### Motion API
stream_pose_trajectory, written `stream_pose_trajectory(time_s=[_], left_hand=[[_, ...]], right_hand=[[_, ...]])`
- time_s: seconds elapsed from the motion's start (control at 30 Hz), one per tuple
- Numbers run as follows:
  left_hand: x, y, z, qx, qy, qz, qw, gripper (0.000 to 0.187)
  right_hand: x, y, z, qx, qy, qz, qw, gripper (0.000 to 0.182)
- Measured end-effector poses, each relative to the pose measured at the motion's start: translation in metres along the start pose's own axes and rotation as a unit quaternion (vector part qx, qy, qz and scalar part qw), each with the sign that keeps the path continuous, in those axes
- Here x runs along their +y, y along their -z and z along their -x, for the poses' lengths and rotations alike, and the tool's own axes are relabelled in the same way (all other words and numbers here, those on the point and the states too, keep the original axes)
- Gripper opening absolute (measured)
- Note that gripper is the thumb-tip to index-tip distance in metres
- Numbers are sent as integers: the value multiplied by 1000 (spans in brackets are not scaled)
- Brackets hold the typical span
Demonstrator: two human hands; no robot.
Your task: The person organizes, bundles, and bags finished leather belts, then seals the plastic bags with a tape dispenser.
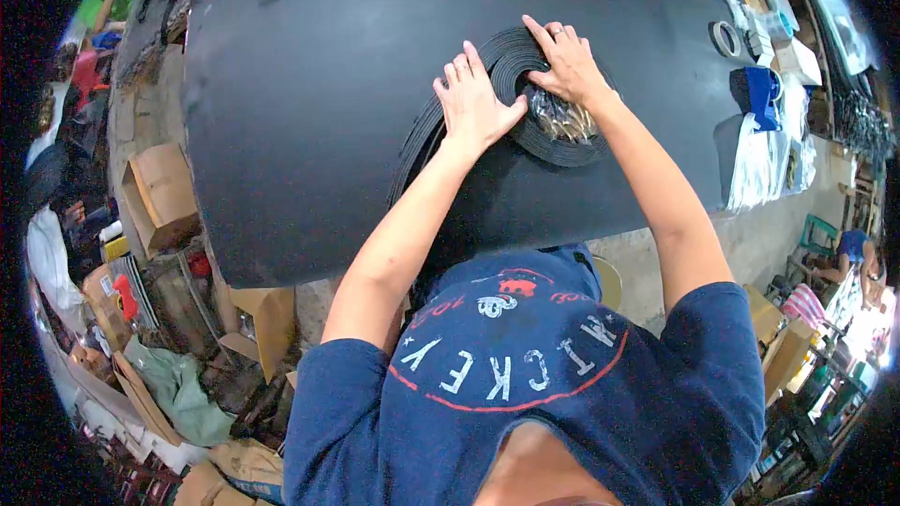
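Note:
A coil of black strap (pixel 517 58) lies flat on the black table (pixel 300 112), and its loose length runs down to the table's front edge. Inside the coil sits a bundle of small shiny pieces in clear plastic (pixel 562 119). My left hand (pixel 472 103) rests on the left side of the coil with its fingers spread. On the upper right of the coil, my right hand (pixel 566 66) lies with its fingers apart, thumb at the coil's inner opening.
Rolls of tape (pixel 724 38), a blue item (pixel 761 98) and white plastic bags (pixel 757 164) lie at the table's right end. An open cardboard box (pixel 161 195) stands off the left edge. Another person (pixel 853 248) sits at the far right.

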State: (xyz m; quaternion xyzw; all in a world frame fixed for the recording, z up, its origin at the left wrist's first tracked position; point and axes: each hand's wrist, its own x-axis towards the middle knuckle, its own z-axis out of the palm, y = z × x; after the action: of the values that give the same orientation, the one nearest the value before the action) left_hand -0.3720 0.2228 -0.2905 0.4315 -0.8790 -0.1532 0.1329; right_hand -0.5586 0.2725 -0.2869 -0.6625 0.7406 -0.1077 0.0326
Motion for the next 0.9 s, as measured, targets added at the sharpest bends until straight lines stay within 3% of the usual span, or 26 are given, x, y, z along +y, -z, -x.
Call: stream_pose_trajectory(time_s=[0.27,0.33,0.4,0.47,0.53,0.6,0.63,0.67,0.73,0.8,0.87,0.9], left_hand=[[31,16,29,-61,149,2,987,115],[28,9,23,-34,151,24,988,109],[24,4,7,-46,116,62,990,101],[21,-9,-19,-37,23,105,994,95],[22,-20,-53,-94,-102,137,981,104],[30,-33,-85,-187,-239,141,942,110],[34,-48,-98,-186,-324,165,913,116],[45,-50,-106,-188,-333,170,908,116],[68,-44,-116,-302,-386,134,861,120],[75,-48,-118,-327,-369,108,863,121],[67,-49,-119,-314,-389,178,848,121],[66,-50,-117,-287,-397,170,855,119]], right_hand=[[-3,-1,-1,-10,-33,19,999,87],[-4,-1,2,-17,-49,21,998,88],[0,2,9,-5,-121,33,992,85],[5,11,23,-8,-175,28,984,86],[9,20,47,8,-334,-5,942,90],[7,28,76,7,-411,2,912,104],[5,31,91,-5,-441,-25,897,105],[-1,37,106,-18,-471,-51,880,105],[-17,40,131,-55,-500,-61,862,103],[-26,48,137,-76,-525,-96,842,101],[-26,44,134,15,-447,14,894,98],[-16,39,124,114,-371,8,922,100]])
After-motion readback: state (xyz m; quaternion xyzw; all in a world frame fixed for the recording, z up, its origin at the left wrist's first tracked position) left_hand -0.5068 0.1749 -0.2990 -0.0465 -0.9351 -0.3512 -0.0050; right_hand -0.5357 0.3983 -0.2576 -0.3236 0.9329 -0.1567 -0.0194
